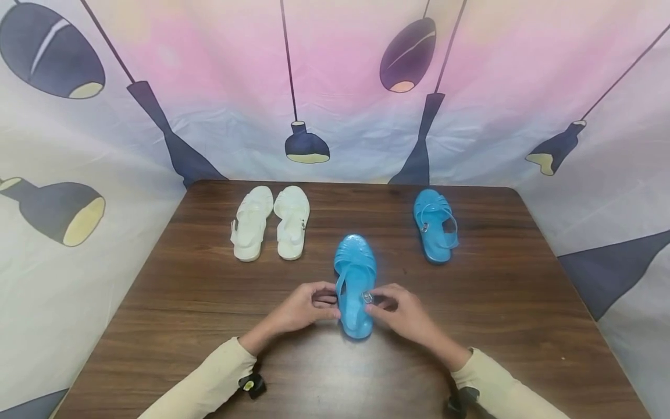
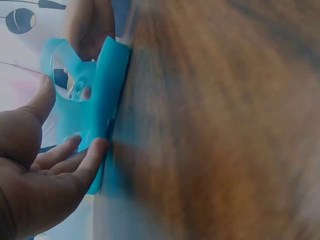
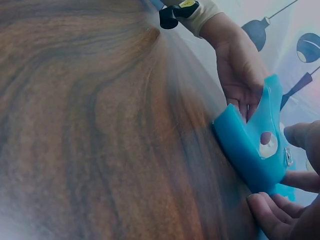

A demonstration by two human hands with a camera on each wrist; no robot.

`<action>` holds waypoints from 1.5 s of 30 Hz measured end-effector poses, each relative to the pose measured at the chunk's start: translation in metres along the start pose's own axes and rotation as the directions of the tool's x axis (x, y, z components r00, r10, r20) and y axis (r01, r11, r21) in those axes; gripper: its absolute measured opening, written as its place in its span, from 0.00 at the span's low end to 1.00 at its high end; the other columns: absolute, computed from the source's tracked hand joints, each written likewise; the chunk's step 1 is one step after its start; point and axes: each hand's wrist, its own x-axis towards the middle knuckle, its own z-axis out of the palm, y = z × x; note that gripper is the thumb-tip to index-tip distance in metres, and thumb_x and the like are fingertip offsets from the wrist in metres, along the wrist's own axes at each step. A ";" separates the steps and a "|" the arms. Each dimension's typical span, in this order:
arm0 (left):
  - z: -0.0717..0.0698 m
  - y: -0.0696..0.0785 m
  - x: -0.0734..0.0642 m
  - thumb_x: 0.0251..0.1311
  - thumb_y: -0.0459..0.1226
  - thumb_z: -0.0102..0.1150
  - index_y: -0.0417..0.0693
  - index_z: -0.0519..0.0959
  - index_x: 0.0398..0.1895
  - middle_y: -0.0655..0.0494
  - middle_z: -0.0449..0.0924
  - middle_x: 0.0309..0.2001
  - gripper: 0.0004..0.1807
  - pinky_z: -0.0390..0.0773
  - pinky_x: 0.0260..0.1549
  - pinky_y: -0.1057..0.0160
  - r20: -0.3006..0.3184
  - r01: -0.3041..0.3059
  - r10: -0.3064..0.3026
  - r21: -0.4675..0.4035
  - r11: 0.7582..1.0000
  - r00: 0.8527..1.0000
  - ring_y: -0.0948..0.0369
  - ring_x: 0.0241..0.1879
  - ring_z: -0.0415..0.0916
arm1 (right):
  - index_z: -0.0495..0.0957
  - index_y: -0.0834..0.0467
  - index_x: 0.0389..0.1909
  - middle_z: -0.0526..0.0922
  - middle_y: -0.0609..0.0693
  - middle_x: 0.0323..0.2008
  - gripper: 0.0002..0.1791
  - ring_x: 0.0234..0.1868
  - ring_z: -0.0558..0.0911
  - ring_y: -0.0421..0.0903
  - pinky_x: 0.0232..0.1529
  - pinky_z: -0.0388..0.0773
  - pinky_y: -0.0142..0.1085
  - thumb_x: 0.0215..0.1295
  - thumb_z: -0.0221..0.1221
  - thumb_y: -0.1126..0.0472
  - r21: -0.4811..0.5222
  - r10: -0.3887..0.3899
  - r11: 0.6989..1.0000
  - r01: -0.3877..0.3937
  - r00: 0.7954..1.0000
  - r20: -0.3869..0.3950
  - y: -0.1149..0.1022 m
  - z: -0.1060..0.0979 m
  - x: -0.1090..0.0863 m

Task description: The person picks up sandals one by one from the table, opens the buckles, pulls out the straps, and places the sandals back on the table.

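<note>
A blue jelly sandal (image 1: 356, 279) lies near the middle of the table, toe pointing away, between my two hands. My left hand (image 1: 306, 305) is at its left side; in the left wrist view the thumb overlaps the heel strap (image 2: 49, 62) and the lower fingertips (image 2: 99, 145) touch the edge of the sole. My right hand (image 1: 405, 311) is on the other side. Its thumb and forefinger stand on either side of the small buckle (image 1: 367, 297), with a gap between them, and lower fingertips (image 3: 257, 200) are against the sole in the right wrist view.
A matching blue sandal (image 1: 435, 227) stands farther back to the right. Two white sandals (image 1: 252, 224) stand side by side at the back left. The brown wooden table (image 1: 487, 302) ends at a hanging cloth (image 1: 356, 139) printed with lamps.
</note>
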 end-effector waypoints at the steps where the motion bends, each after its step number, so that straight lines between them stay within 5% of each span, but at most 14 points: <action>1: 0.001 -0.001 0.000 0.65 0.38 0.69 0.30 0.72 0.65 0.35 0.78 0.60 0.30 0.83 0.53 0.60 0.008 0.003 -0.003 -0.007 1.000 1.000 0.44 0.59 0.80 | 0.84 0.51 0.56 0.83 0.47 0.49 0.24 0.43 0.83 0.41 0.43 0.84 0.37 0.65 0.69 0.43 -0.007 0.001 1.000 -0.001 1.000 0.006 0.000 0.000 0.000; 9: 0.009 -0.003 0.004 0.65 0.37 0.69 0.31 0.72 0.66 0.35 0.79 0.61 0.31 0.82 0.53 0.61 0.027 -0.024 0.025 -0.044 0.999 0.999 0.45 0.60 0.80 | 0.84 0.52 0.58 0.84 0.47 0.51 0.25 0.52 0.82 0.47 0.52 0.83 0.47 0.65 0.68 0.42 -0.038 -0.014 0.999 0.014 1.000 0.003 -0.002 0.003 0.000; 17: 0.014 -0.004 0.006 0.62 0.35 0.71 0.29 0.73 0.62 0.35 0.81 0.58 0.29 0.81 0.54 0.61 0.011 -0.031 0.031 -0.060 0.998 0.999 0.45 0.60 0.79 | 0.84 0.52 0.58 0.85 0.48 0.55 0.25 0.60 0.82 0.51 0.61 0.77 0.54 0.63 0.70 0.46 0.057 -0.007 0.998 0.008 1.000 -0.023 0.002 0.005 -0.004; 31: 0.021 0.006 0.006 0.63 0.36 0.71 0.30 0.73 0.63 0.37 0.81 0.58 0.30 0.82 0.53 0.61 -0.012 -0.063 0.062 -0.077 0.995 0.998 0.47 0.60 0.80 | 0.81 0.53 0.62 0.82 0.53 0.61 0.30 0.60 0.82 0.55 0.56 0.82 0.49 0.59 0.74 0.48 0.254 0.159 0.958 -0.134 0.984 -0.078 0.000 0.002 -0.007; 45: 0.024 0.021 0.013 0.60 0.38 0.73 0.34 0.75 0.62 0.42 0.83 0.56 0.30 0.82 0.52 0.63 -0.072 -0.110 0.106 -0.056 0.992 0.992 0.50 0.57 0.82 | 0.81 0.54 0.63 0.81 0.55 0.62 0.32 0.59 0.83 0.56 0.52 0.83 0.46 0.58 0.74 0.49 0.311 0.171 0.941 -0.134 0.980 -0.097 -0.007 -0.015 -0.008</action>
